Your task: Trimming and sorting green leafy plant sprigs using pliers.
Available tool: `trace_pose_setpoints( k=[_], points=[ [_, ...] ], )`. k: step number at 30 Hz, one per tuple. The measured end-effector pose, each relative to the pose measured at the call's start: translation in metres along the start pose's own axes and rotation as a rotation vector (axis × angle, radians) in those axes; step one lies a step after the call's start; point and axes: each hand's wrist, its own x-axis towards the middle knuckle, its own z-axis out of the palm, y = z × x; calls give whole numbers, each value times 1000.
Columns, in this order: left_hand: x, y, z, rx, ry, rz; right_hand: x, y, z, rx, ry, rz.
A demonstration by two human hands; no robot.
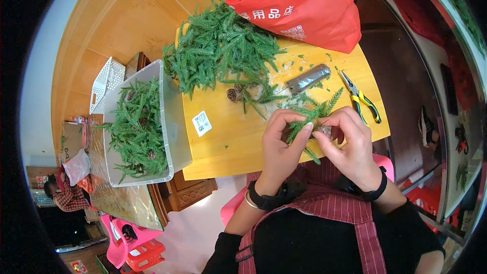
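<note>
My left hand (282,144) and my right hand (350,144) meet over the near edge of a small yellow wooden table (228,142). Together they pinch a green artificial fir sprig (314,114) with a small brown pine cone (324,131) at its base. The sprig's tips fan upward past my fingers. A pile of the same green sprigs (223,50) lies at the table's far side, with loose pine cones (233,94) beside it.
Yellow-handled pliers (362,99) and a dark grey wrapped bundle (308,78) lie right of centre. A red bag (304,2) stands at the back. A clear plastic bin (175,122) of finished sprigs sits left. Another person (63,195) is far left.
</note>
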Motion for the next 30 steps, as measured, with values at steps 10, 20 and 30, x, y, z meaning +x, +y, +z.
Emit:
trace_pose_setpoints(
  k=[10,20,30],
  points=[
    [1,23,7,-110,46,-61,4,3,-2,69,-20,16],
    [5,13,-4,93,75,59,7,1,0,44,-27,-13],
    [4,14,-2,-114,87,-126,8,6,9,37,6,6]
  ],
)
